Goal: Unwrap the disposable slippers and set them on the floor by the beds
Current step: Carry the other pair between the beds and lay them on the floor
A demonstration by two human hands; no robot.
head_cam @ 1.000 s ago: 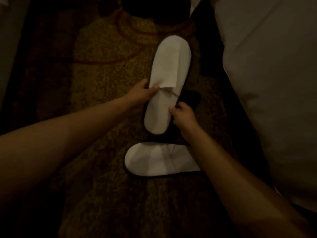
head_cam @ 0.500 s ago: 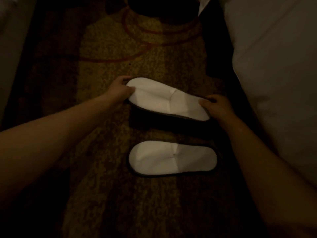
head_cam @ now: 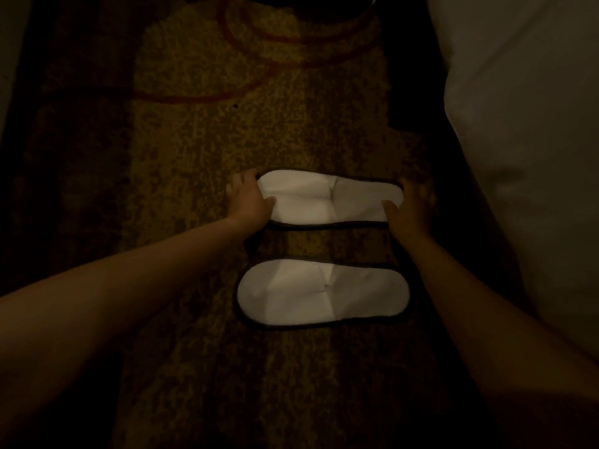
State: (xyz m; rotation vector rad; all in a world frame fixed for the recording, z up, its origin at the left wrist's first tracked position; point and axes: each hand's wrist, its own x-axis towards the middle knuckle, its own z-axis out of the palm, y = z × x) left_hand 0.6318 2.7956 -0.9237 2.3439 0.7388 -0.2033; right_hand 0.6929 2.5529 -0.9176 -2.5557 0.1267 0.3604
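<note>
Now dim carpet (head_cam: pixel 194 157), your left hand (head_cam: pixel 248 202) pinching far slipper (head_cam: pixel 327 197) toe end at 9 o'clock, right hand (head_cam: pixel 410 210) gripping heel at 3, near slipper (head_cam: pixel 321 291) flat at 6 o'clock, white bedding (head_cam: pixel 525 124) at 2.

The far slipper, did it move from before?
Yes. The far slipper turned from pointing away to lying crosswise, parallel to the near slipper on the carpet, both hands holding its ends.

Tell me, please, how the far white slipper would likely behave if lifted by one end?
The far white flat fabric slipper is thin, so it would probably sag. It looks light: the left hand and right hand pinch only its ends. On the patterned carpet, it should hardly slide.
</note>
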